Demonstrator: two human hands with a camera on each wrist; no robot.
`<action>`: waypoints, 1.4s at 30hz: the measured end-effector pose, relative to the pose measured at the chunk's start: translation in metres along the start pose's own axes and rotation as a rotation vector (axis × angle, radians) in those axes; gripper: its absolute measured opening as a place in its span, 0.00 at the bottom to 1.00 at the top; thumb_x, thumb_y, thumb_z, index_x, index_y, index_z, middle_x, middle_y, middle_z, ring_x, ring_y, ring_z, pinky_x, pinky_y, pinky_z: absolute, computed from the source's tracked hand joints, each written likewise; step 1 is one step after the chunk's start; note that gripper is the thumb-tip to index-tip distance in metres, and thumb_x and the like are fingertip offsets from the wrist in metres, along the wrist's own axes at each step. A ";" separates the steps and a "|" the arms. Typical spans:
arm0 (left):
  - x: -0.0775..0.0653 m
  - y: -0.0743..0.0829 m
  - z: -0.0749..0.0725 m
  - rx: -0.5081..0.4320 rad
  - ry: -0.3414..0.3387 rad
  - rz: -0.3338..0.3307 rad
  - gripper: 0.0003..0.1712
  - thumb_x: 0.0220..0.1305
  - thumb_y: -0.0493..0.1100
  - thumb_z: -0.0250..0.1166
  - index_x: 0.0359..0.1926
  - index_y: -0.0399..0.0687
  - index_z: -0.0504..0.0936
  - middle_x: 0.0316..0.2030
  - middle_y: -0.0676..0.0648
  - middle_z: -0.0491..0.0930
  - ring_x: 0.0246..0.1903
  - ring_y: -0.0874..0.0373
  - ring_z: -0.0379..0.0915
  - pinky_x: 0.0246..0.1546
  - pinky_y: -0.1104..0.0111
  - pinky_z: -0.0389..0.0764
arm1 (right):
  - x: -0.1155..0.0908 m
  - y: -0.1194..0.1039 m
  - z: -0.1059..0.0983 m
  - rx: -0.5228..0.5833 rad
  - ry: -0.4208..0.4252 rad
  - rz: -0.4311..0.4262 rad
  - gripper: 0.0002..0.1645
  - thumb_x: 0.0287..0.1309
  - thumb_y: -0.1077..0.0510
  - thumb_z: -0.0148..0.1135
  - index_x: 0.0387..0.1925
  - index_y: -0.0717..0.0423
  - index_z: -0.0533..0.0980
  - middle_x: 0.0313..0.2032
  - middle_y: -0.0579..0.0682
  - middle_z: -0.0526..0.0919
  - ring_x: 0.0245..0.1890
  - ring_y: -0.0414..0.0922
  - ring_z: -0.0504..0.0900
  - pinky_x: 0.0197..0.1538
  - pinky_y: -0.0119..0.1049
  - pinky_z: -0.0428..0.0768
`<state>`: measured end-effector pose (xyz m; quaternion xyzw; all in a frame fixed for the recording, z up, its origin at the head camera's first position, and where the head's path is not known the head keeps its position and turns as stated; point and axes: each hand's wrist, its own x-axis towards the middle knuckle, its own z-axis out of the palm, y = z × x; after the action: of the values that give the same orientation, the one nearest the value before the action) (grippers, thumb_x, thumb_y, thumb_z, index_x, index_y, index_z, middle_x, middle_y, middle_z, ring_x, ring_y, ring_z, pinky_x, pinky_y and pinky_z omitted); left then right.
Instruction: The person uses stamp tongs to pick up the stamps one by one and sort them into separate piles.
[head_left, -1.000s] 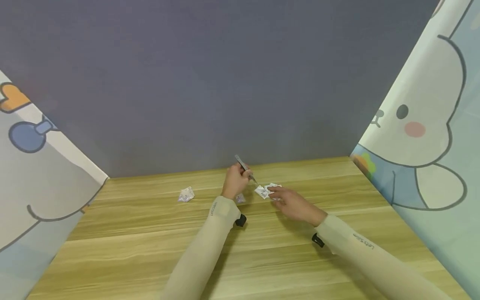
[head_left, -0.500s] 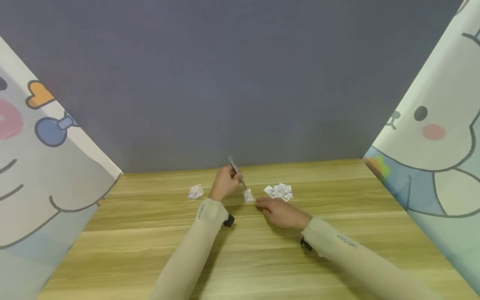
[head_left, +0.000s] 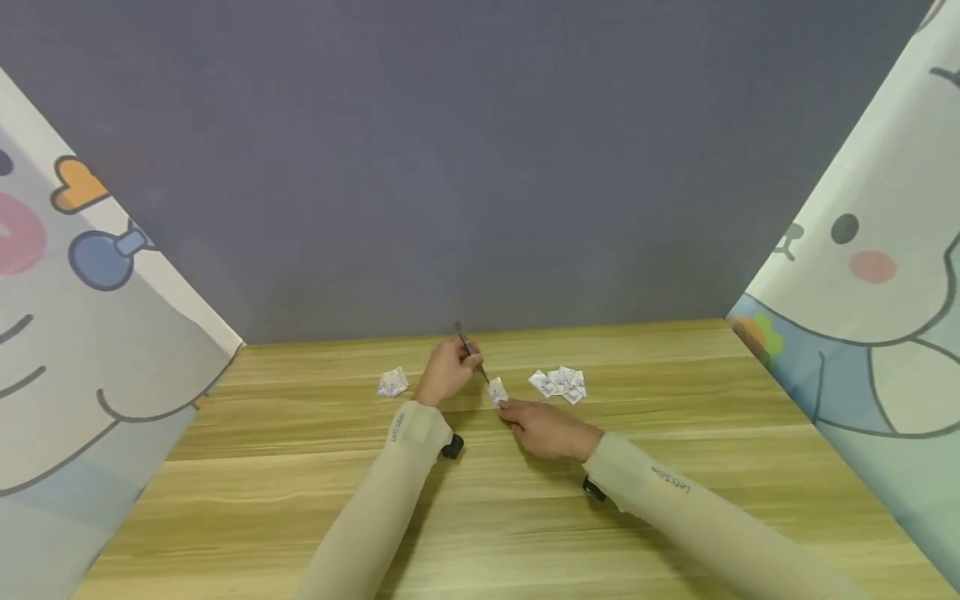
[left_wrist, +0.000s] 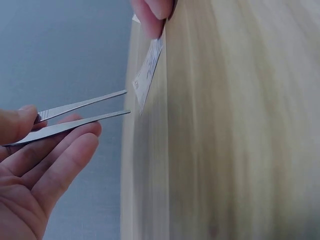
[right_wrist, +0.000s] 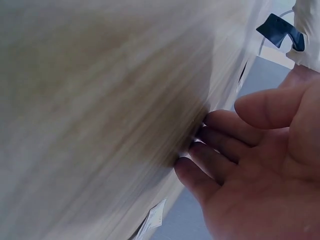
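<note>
My left hand (head_left: 444, 369) pinches metal tweezers (head_left: 472, 352) between thumb and fingers. In the left wrist view the tips of the tweezers (left_wrist: 95, 101) stand apart, just short of a small white printed packet (left_wrist: 148, 75). The packet (head_left: 497, 390) lies near the middle of the table's far part. Fingertips of my right hand (head_left: 551, 427) rest at its near corner. Seen from the right wrist, that hand (right_wrist: 250, 170) has its fingers extended to the wood and its thumb apart from them; the packet's held corner is hidden there.
Several similar white packets (head_left: 561, 384) lie overlapping to the right. A smaller pile of packets (head_left: 392, 382) is at the left. Behind the wooden table (head_left: 300, 500) rises a grey panel (head_left: 480, 167), with cartoon-printed panels (head_left: 885, 358) along the sides.
My right hand has left the right pile and moved left to the middle packet. The left hand shifted slightly left, keeping the tweezers pointed at that packet. The head view turned a little.
</note>
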<state>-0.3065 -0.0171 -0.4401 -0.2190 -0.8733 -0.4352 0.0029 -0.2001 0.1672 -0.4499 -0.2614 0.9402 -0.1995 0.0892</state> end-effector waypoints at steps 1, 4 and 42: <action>0.000 0.001 0.001 -0.005 -0.006 -0.002 0.03 0.67 0.36 0.59 0.40 0.41 0.78 0.34 0.46 0.82 0.33 0.55 0.80 0.31 0.66 0.80 | 0.000 0.000 0.000 -0.001 0.003 -0.006 0.23 0.69 0.64 0.44 0.64 0.64 0.67 0.66 0.56 0.64 0.66 0.53 0.61 0.66 0.47 0.60; 0.002 0.001 0.005 -0.009 -0.029 -0.007 0.04 0.67 0.36 0.59 0.42 0.40 0.77 0.35 0.46 0.82 0.36 0.52 0.80 0.32 0.66 0.80 | -0.001 -0.001 0.000 0.004 0.004 -0.020 0.23 0.69 0.64 0.44 0.63 0.65 0.67 0.66 0.57 0.64 0.66 0.53 0.61 0.66 0.47 0.60; -0.013 0.001 0.008 -0.104 0.103 0.015 0.04 0.66 0.34 0.59 0.37 0.35 0.78 0.29 0.44 0.82 0.28 0.48 0.81 0.23 0.69 0.80 | -0.003 0.001 0.003 -0.023 0.007 -0.037 0.24 0.69 0.63 0.44 0.64 0.66 0.65 0.67 0.58 0.61 0.67 0.52 0.59 0.67 0.45 0.59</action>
<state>-0.2931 -0.0151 -0.4472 -0.2026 -0.8467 -0.4904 0.0397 -0.1970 0.1691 -0.4533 -0.2791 0.9377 -0.1913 0.0792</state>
